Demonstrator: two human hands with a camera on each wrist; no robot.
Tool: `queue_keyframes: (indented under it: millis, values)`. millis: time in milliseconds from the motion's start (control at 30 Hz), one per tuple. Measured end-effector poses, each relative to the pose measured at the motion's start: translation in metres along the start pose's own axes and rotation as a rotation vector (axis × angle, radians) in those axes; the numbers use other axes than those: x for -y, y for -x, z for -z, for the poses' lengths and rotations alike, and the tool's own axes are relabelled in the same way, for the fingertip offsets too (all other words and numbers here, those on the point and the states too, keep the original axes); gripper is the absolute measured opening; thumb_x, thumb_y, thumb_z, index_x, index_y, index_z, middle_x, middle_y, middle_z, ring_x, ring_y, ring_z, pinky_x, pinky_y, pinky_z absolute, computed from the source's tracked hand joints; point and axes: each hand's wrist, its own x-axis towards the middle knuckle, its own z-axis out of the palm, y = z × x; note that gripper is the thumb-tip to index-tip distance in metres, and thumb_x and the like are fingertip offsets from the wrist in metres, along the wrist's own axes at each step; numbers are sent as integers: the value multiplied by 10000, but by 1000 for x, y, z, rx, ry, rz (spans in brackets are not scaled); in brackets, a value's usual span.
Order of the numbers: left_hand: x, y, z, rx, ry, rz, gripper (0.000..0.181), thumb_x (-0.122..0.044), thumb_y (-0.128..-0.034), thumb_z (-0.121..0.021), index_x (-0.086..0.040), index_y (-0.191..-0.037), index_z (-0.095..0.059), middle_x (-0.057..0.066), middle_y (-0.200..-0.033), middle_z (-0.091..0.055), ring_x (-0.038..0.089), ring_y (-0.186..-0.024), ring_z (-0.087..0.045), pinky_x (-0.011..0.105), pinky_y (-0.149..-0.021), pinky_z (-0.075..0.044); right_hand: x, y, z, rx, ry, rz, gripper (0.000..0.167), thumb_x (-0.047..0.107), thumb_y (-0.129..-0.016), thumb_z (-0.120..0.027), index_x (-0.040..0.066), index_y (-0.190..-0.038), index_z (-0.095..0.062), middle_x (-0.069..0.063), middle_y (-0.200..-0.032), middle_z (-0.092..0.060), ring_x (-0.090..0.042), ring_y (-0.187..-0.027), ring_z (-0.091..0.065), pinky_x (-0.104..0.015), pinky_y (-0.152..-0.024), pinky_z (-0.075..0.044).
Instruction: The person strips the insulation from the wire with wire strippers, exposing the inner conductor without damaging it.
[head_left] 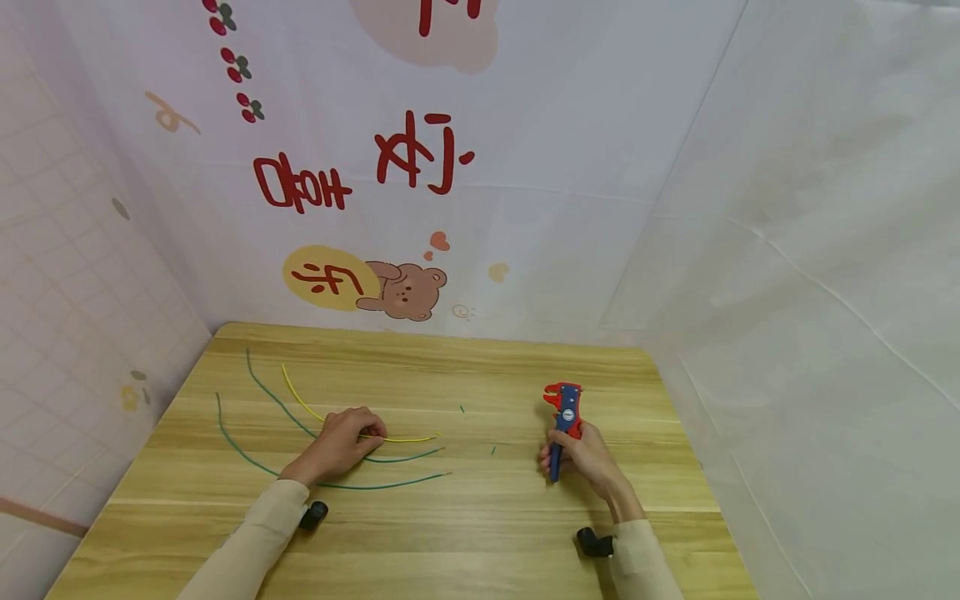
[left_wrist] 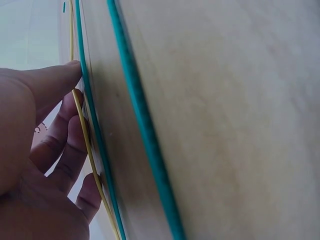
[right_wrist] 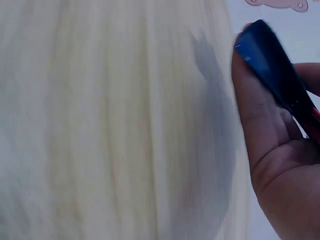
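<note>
A thin yellow wire (head_left: 408, 439) curves across the left half of the table, and my left hand (head_left: 341, 447) pinches it near its middle. In the left wrist view, thumb and fingertips meet on the yellow wire (left_wrist: 91, 152). Nearer to me lie two green wires, one (head_left: 408, 459) close to the yellow wire and the other (head_left: 367, 488) passing below the hand. Over on the right, my right hand (head_left: 591, 457) grips a blue and red wire stripper (head_left: 569, 408) by its handles, head pointing away from me. Its blue handle end (right_wrist: 267, 60) shows in the right wrist view.
Two short green scraps, one (head_left: 462, 409) farther back and one (head_left: 493, 451) nearer, lie on the wooden table (head_left: 465, 542) between my hands. A small yellow piece (head_left: 438, 432) is by the yellow wire's right end. Printed white curtains enclose the back and sides.
</note>
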Motion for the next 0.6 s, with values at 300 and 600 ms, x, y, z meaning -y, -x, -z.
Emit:
queue_keyframes:
  millis: [300,600]
  values:
    - [0,1,0,3,1,21,97,-118,-1023,-836,-211,-1008,-814,-97,-1000,-747,165,-972,-675,431,-927,-375,-1,-1,10,4,56,-40,430,92,-1154,-608,-139,-1490,-470,-230,-1126,-776,-245,-970,-808,-405,-881,-704]
    - [0,2,-2,-8,21,7,107,-127,-1024,-835,-223,-994,-801,-80,-994,-747,159,-958,-653,439,-914,-363,6,-1,12,-203,217,-79,386,133,-1053,-789,-103,-1343,-696,-98,-987,-793,-175,-862,-713,-256,-723,-583]
